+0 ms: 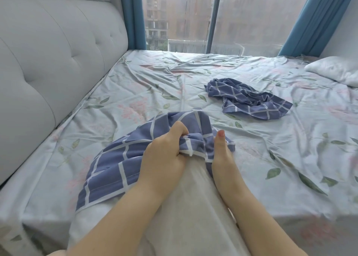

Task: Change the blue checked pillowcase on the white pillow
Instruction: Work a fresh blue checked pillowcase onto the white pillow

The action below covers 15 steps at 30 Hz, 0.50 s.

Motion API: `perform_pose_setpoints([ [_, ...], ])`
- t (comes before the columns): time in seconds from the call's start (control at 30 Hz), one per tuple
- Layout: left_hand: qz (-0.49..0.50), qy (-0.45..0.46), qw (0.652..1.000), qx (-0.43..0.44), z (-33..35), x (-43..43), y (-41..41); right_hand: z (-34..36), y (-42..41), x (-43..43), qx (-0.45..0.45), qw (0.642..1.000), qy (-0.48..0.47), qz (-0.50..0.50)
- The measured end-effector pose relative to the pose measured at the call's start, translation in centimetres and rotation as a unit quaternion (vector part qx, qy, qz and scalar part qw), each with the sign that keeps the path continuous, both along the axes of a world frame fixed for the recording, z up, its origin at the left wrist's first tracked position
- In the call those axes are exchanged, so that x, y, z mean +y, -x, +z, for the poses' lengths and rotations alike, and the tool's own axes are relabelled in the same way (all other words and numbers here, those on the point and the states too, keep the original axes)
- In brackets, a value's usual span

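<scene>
From my remote seat I see the plain white pillow (193, 207) lying lengthwise on the near edge of the bed (280, 222), running from the bottom of the view up between the two forearms; its far end sits inside the soft blue checked pillowcase (120, 159) with white grid lines, whose open mouth is bunched across the pillow just where the hands meet. The left hand (164, 151) grips that gathered hem, fingers curled tight into the folds; the rest of the case fans out flat to the left over the pale, leaf-and-blossom printed floral sheet (135, 77). The right hand (220, 155) holds the right side of the same opening; its thumb lies straight on top of the hem, while its fingers are hidden under the cloth, so I read it as a pinch and cannot see the fingers themselves. Most of the pillow is bare white, only its far end covered.

Farther out on the bed, well apart from the hands, a second blue checked pillowcase (249, 99) lies crumpled in a heap; a second white pillow (335, 70) rests at the far right edge. A grey tufted headboard (48, 62) lines the left side; beyond the bed stands a tall rain-streaked window (184, 17) flanked by blue curtains (133, 13).
</scene>
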<state>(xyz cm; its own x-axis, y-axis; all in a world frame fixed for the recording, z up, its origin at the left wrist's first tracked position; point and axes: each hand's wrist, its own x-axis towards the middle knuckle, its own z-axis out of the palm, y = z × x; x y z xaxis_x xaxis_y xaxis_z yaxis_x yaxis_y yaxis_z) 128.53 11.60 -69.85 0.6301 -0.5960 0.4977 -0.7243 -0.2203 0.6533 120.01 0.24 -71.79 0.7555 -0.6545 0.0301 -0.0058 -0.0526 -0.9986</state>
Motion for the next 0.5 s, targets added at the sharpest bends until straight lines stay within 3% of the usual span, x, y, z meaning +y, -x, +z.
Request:
perform_pose_setpoints([
  [0.07,0.015,0.025,1.0,-0.009,0.4,0.6,-0.6,0.7,0.3,0.0,-0.006,1.0,0.0,0.02],
  [0.27,0.023,0.054,0.998,-0.005,0.6,1.7,-1.4,0.7,0.2,0.8,-0.019,0.99,0.129,0.047],
  [0.5,0.011,0.043,0.999,0.005,0.6,1.9,-1.9,2.2,-0.2,1.6,0.03,0.993,0.103,0.048],
])
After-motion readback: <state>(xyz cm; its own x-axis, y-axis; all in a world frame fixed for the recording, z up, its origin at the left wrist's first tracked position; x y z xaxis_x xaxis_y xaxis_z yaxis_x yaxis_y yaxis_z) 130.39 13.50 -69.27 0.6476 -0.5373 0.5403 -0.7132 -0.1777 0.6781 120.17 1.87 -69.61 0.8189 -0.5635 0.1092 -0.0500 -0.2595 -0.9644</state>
